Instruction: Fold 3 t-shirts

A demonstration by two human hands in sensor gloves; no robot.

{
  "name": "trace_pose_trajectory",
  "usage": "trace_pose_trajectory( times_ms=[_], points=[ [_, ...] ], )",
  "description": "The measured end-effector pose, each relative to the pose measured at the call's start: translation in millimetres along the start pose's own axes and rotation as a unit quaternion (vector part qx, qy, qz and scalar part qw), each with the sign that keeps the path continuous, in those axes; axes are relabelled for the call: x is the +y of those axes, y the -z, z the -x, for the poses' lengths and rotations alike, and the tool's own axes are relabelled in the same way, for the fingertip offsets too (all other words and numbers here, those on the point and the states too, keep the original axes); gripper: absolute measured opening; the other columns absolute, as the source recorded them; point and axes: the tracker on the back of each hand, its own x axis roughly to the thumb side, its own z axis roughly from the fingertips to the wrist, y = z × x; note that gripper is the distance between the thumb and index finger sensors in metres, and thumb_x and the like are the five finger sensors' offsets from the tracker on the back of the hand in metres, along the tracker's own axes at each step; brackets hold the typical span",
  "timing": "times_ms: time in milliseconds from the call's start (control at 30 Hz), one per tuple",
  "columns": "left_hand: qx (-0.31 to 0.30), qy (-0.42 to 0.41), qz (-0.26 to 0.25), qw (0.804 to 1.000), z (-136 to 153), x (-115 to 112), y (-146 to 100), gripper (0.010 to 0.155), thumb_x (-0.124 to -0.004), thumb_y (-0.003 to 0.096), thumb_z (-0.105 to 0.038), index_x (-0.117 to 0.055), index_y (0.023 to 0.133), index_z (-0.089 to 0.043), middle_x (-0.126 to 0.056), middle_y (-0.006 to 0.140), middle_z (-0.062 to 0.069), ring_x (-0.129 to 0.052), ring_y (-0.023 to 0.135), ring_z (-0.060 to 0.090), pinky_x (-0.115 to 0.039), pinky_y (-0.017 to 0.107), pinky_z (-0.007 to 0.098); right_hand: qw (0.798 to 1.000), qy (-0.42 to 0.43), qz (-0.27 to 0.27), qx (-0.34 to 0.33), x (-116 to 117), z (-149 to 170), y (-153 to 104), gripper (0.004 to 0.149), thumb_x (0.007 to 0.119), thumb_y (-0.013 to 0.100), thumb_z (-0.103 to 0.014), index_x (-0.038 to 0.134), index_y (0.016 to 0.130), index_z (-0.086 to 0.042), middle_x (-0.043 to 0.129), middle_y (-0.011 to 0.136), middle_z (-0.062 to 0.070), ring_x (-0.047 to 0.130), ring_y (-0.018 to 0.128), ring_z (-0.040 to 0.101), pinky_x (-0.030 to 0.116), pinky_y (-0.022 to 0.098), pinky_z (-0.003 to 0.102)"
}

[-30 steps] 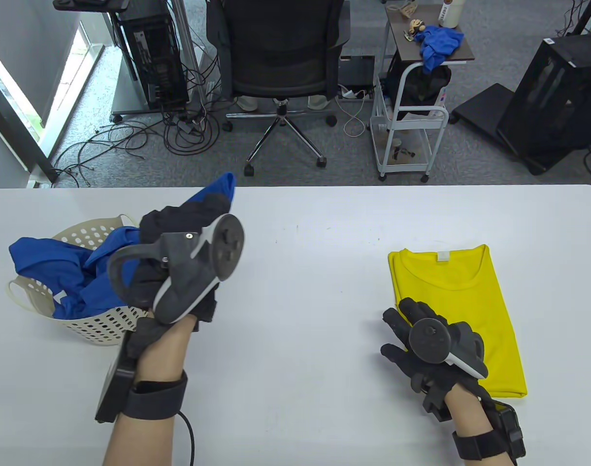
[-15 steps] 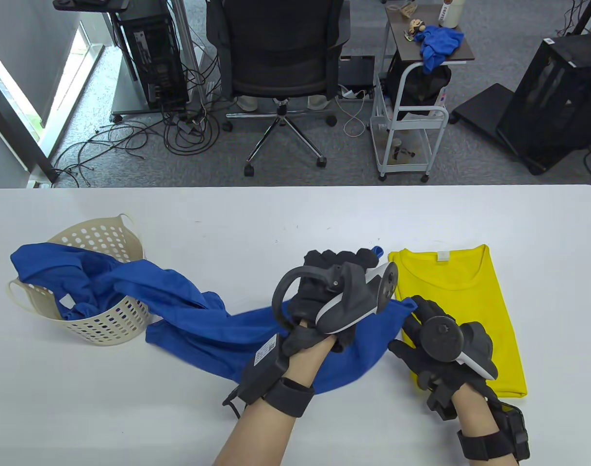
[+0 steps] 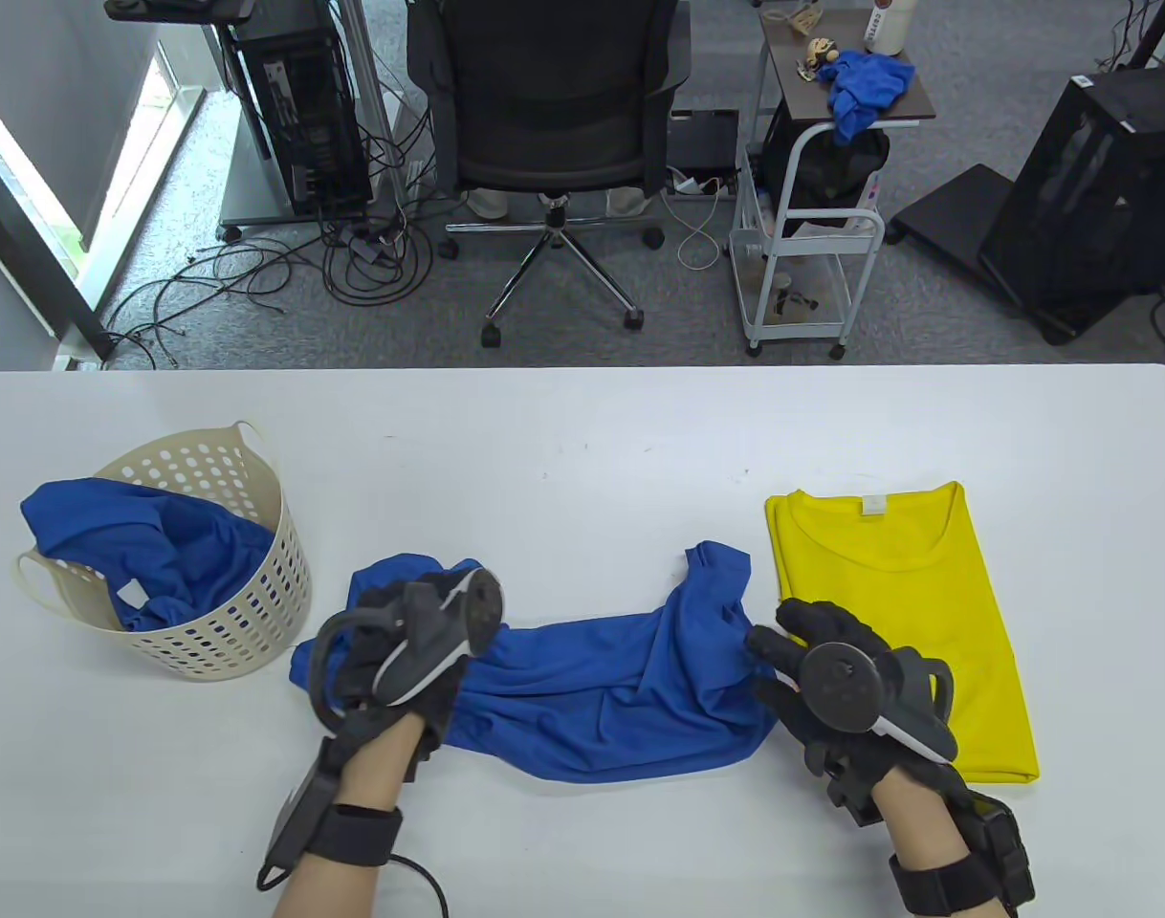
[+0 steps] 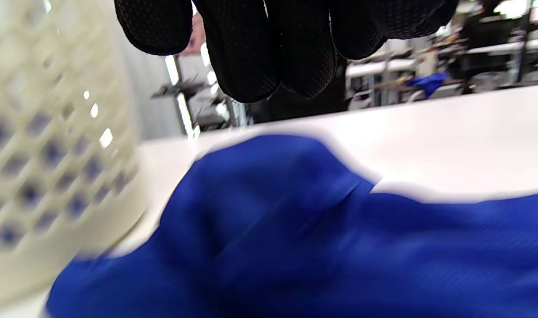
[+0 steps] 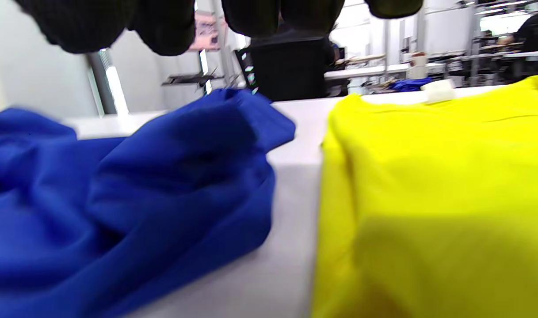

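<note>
A crumpled blue t-shirt [image 3: 602, 688] lies on the white table [image 3: 582, 430] between my hands. My left hand [image 3: 377, 612] is over its left end; in the left wrist view its fingers [image 4: 260, 53] hang above the blue cloth [image 4: 295, 229] with nothing in them. My right hand [image 3: 783, 650] is at the shirt's right end with fingers spread; in the right wrist view its fingers [image 5: 118, 22] are above the blue cloth [image 5: 140, 185]. A folded yellow t-shirt [image 3: 917, 593] lies flat at the right and also shows in the right wrist view [image 5: 428, 176].
A cream perforated basket [image 3: 248, 612] stands at the left and holds another blue t-shirt [image 3: 142, 545]; the basket wall also shows in the left wrist view [image 4: 39, 154]. Beyond the table's far edge are an office chair [image 3: 544, 105] and a white cart [image 3: 802, 249].
My left hand pulled the blue t-shirt out of the basket, carried it right, then moved back to its left end. The shirt now lies on the table. My right hand shifted onto its right end.
</note>
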Motion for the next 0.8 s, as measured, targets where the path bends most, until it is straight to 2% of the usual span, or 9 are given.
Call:
trace_pose_trajectory(
  times_ms=[167,267,333,433,500,600,700,767,800],
  points=[
    [0.03,-0.04,0.064,0.997,50.3,-59.9,4.3,0.044,-0.067,0.0453,-0.052,-0.067,0.088,-0.043,-0.071,0.103,-0.013,-0.078,0.095,0.018,-0.066,0.074,0.049,0.992,-0.064,-0.096,-0.046,28.6,-28.9,7.2,0.052,0.079,0.041,-0.049,0.065,0.09,-0.041,0.041,0.113,0.008,0.038,0.104,0.044,0.038,0.073,0.07],
    [0.035,-0.031,0.147,0.988,63.0,-62.6,3.8,0.046,-0.067,0.0475,-0.049,-0.067,0.093,-0.041,-0.064,0.11,-0.011,-0.069,0.102,0.021,-0.062,0.077,0.051,0.978,-0.106,-0.168,-0.07,48.2,-42.2,9.5,0.064,0.079,0.035,-0.058,0.06,0.094,-0.041,0.032,0.115,0.008,0.029,0.106,0.046,0.031,0.073,0.072],
    [0.034,-0.023,0.112,0.993,65.9,-60.9,2.6,0.043,-0.07,0.0489,-0.04,-0.07,0.092,-0.042,-0.067,0.108,-0.011,-0.071,0.101,0.021,-0.064,0.075,0.051,0.968,-0.145,-0.195,-0.058,56.7,-45.9,11.0,0.072,0.079,0.034,-0.059,0.049,0.097,-0.042,0.026,0.115,0.008,0.026,0.105,0.047,0.029,0.074,0.072],
    [0.039,0.031,0.164,0.985,64.1,-70.8,5.5,0.059,-0.075,0.0481,-0.038,-0.052,0.102,-0.047,-0.058,0.113,-0.01,-0.063,0.105,0.02,-0.06,0.077,0.051,0.978,-0.145,-0.14,-0.05,55.3,-49.9,13.1,0.062,0.082,0.036,-0.053,0.059,0.092,-0.041,0.036,0.114,0.008,0.034,0.105,0.046,0.035,0.073,0.071],
    [0.046,0.07,0.221,0.972,61.7,-81.1,9.8,0.071,-0.073,0.0469,-0.042,-0.033,0.105,-0.044,-0.04,0.115,-0.009,-0.049,0.108,0.02,-0.056,0.079,0.05,0.979,-0.16,-0.119,-0.046,54.8,-54.5,14.0,0.056,0.082,0.037,-0.051,0.063,0.09,-0.041,0.041,0.113,0.007,0.04,0.104,0.044,0.039,0.073,0.07],
    [0.051,0.068,0.167,0.982,61.2,-77.7,11.5,0.061,-0.077,0.0458,-0.042,-0.05,0.1,-0.044,-0.057,0.11,-0.011,-0.063,0.103,0.017,-0.062,0.076,0.048,0.979,-0.185,-0.08,-0.044,56.2,-60.6,13.8,0.043,0.082,0.041,-0.043,0.071,0.082,-0.04,0.051,0.11,0.004,0.047,0.104,0.041,0.044,0.073,0.068],
    [0.062,0.095,0.102,0.988,58.7,-79.1,10.6,0.042,-0.076,0.044,-0.043,-0.068,0.085,-0.044,-0.069,0.1,-0.015,-0.074,0.095,0.014,-0.067,0.073,0.046,0.972,-0.213,-0.083,-0.046,53.2,-64.3,14.0,0.041,0.078,0.041,-0.042,0.074,0.081,-0.039,0.051,0.11,0.003,0.047,0.105,0.04,0.044,0.074,0.067],
    [0.058,0.095,0.108,0.988,60.0,-73.0,9.1,0.041,-0.075,0.0424,-0.044,-0.07,0.083,-0.046,-0.074,0.098,-0.016,-0.077,0.094,0.013,-0.069,0.072,0.045,0.974,-0.213,-0.061,-0.043,40.0,-61.8,12.5,0.042,0.075,0.041,-0.04,0.074,0.083,-0.034,0.051,0.109,0.001,0.046,0.105,0.039,0.044,0.074,0.067],
    [0.058,0.068,0.095,0.991,63.7,-65.3,6.1,0.042,-0.074,0.0421,-0.044,-0.07,0.083,-0.047,-0.078,0.096,-0.016,-0.079,0.093,0.014,-0.07,0.071,0.045,0.979,-0.201,-0.022,-0.035,24.4,-58.4,10.1,0.042,0.074,0.041,-0.039,0.074,0.083,-0.031,0.052,0.108,0.0,0.048,0.105,0.039,0.045,0.074,0.067]
  ],
)
